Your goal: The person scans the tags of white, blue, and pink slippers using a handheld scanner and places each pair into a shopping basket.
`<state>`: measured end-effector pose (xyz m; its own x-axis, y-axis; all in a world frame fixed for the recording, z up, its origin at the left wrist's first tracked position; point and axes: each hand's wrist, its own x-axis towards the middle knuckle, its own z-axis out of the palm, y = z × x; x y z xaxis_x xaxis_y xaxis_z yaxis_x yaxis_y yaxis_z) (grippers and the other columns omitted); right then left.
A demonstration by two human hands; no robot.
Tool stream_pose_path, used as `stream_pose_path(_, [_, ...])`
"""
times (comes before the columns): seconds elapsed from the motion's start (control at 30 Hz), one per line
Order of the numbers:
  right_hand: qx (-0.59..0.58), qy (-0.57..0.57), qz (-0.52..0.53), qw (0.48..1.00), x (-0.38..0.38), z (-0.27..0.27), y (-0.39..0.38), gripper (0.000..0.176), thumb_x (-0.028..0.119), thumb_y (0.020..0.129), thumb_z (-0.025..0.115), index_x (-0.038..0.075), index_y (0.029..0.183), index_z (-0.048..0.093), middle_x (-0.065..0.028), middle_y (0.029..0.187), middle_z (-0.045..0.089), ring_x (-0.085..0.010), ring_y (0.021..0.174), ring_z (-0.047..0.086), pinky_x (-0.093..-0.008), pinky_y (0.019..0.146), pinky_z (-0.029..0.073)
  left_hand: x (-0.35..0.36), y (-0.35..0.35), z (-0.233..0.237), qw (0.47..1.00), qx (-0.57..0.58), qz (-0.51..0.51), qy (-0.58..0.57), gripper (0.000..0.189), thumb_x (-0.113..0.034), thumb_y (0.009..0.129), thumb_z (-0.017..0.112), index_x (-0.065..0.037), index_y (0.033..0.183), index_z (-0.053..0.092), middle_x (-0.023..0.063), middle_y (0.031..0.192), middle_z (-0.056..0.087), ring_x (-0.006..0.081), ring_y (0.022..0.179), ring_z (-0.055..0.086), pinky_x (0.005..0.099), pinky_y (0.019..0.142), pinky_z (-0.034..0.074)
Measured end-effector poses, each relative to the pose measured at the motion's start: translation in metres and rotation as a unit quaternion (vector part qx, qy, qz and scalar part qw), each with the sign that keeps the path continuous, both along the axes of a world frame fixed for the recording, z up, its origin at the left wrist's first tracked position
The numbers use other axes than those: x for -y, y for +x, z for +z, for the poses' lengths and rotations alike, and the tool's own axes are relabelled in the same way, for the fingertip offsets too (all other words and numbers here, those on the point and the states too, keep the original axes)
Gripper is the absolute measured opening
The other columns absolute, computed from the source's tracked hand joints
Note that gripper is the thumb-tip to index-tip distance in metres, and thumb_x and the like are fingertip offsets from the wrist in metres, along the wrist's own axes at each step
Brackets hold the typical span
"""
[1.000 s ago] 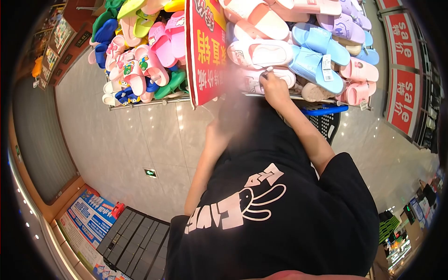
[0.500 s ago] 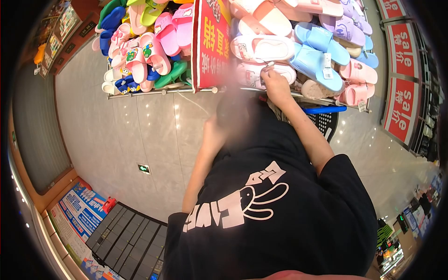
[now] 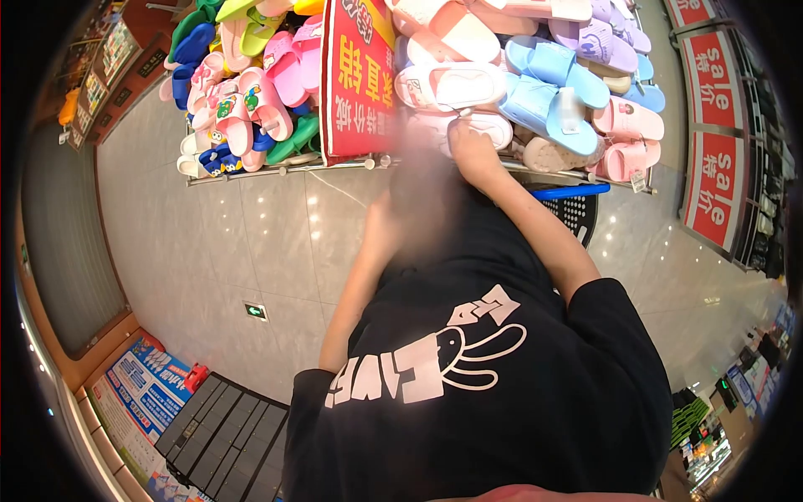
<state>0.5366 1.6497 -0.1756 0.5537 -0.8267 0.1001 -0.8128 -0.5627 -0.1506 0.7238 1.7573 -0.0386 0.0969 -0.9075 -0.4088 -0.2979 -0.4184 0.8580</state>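
Note:
My right hand [image 3: 473, 151] reaches to the front edge of a slipper pile, its fingers curled over a pale pink slipper [image 3: 499, 131]. That hand covers part of the slipper. Just behind lies another pale pink slipper [image 3: 452, 86] with a printed strap. A pair of light blue slippers [image 3: 548, 111] with a white tag is to the right of my hand. My left hand [image 3: 400, 219] is in front of my black shirt, mostly hidden by a grey blurred smudge. Its fingers and anything in them cannot be made out.
A red sign [image 3: 360, 84] stands upright between two slipper heaps on a metal-edged rack [image 3: 276, 170]. Below the rack's right part is a black basket with a blue handle [image 3: 573, 192]. Red sale signs [image 3: 715, 180] line a shelf at right. Dark grey crates [image 3: 222, 435] stand lower left.
The slippers and sign have shifted slightly left in view. My right hand stays at the same pale pink slipper, its fingers now tucked further behind the back of the hand.

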Motion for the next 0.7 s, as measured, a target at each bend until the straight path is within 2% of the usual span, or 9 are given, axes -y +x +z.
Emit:
stream_pose_path(0.07, [-0.077,0.014,-0.013,0.997,0.001,-0.002,0.007,0.023,0.009,0.077,0.061,0.0,0.098,0.058,-0.0135,0.093,0.058,-0.0234,0.073,0.065,-0.0397,0.058,0.053,0.0,-0.001,-0.004,1.0,0.005,-0.001,0.003,0.038,-0.006,0.076,0.075,0.004,0.111,0.064,0.0107,0.095,0.071,0.0144,0.084,0.066,0.0294,0.076,0.053])
stream_pose_path(0.3, [-0.048,0.067,-0.012,0.997,0.01,0.01,0.008,0.021,0.009,0.077,0.062,-0.001,0.096,0.06,-0.0144,0.093,0.058,-0.0241,0.074,0.065,-0.0364,0.061,0.057,-0.002,-0.003,0.003,0.999,-0.032,0.002,-0.026,0.04,-0.005,0.076,0.074,0.005,0.113,0.062,0.0108,0.098,0.071,0.0145,0.087,0.065,0.0297,0.077,0.053])
stream_pose_path(0.37, [0.012,0.029,0.006,0.999,0.009,0.01,0.006,0.019,0.009,0.079,0.061,-0.002,0.094,0.061,-0.0132,0.093,0.058,-0.0269,0.073,0.065,-0.0367,0.062,0.057,-0.005,0.0,-0.003,0.999,-0.031,0.012,-0.021,0.04,-0.005,0.077,0.074,0.005,0.113,0.062,0.0107,0.099,0.07,0.0146,0.087,0.065,0.0297,0.077,0.053])
stream_pose_path(0.5, [0.024,0.052,0.016,0.998,-0.002,0.0,0.006,0.019,0.009,0.08,0.061,-0.003,0.096,0.06,-0.0161,0.095,0.06,-0.0317,0.079,0.067,-0.0404,0.065,0.058,-0.007,0.001,-0.011,0.998,-0.05,0.035,-0.011,0.038,-0.005,0.079,0.075,0.005,0.113,0.061,0.0102,0.1,0.07,0.0146,0.088,0.066,0.0288,0.077,0.053])
stream_pose_path(0.57, [0.028,0.228,-0.037,0.973,0.0,0.022,0.004,0.021,0.001,0.081,0.055,-0.003,0.102,0.057,-0.0241,0.096,0.061,-0.04,0.087,0.064,-0.0466,0.074,0.053,-0.008,0.004,-0.02,0.998,-0.05,0.029,-0.009,0.038,-0.005,0.079,0.074,0.005,0.113,0.061,0.0098,0.1,0.07,0.0142,0.088,0.066,0.0283,0.076,0.053])
stream_pose_path(0.67, [0.096,0.213,-0.055,0.971,0.01,0.024,-0.021,0.027,-0.002,0.08,0.052,-0.004,0.106,0.057,-0.0269,0.097,0.063,-0.0416,0.091,0.064,-0.0487,0.076,0.052,-0.005,0.002,-0.008,0.999,-0.044,0.019,0.003,0.037,-0.004,0.08,0.074,0.005,0.113,0.062,0.0092,0.099,0.07,0.0134,0.086,0.065,0.0274,0.074,0.053])
stream_pose_path(0.7, [0.159,0.189,-0.074,0.966,0.012,0.026,-0.029,0.029,-0.004,0.077,0.055,-0.004,0.104,0.063,-0.0262,0.097,0.065,-0.0436,0.09,0.062,-0.0475,0.078,0.051,-0.004,0.0,-0.003,0.999,-0.04,0.015,0.011,0.037,-0.004,0.08,0.074,0.005,0.113,0.062,0.009,0.099,0.07,0.0131,0.086,0.065,0.027,0.073,0.052])
